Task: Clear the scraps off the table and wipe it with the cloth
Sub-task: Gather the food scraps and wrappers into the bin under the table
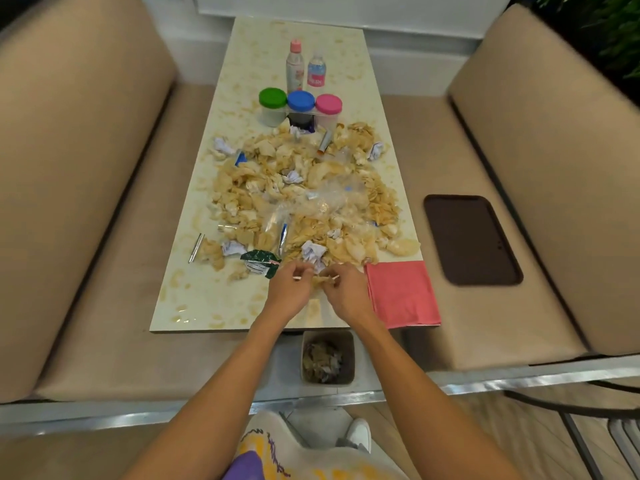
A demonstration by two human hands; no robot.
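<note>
Both hands are at the near end of the worktop (207, 299), centre of frame, close together at the near edge of the scraps (304, 199). Left hand (289, 289) has its fingers curled and pinches a small pale bit between thumb and fingertips. Right hand (348, 296) also has curled fingers and pinches a chip piece from the pile. The two hands are almost touching.

The scraps are broken chips, crumpled paper balls, clear plastic film and foil bits, spread across the middle of the worktop from side to side. A green wrapper (259, 263) lies just left of the left hand, and a paper ball (313, 252) sits just above both hands.

The pink cloth (401, 294) lies flat on the lower right corner of the worktop, just right of the right hand.

Above the pile stand three jars in a row: green lid (273, 98), blue lid (300, 100), pink lid (328, 103). Two bottles (294, 65) stand behind them.

A bin (327, 356) stands on the floor below the near worktop edge, with scraps inside. A dark tray (472, 239) lies on the right seat.
</note>
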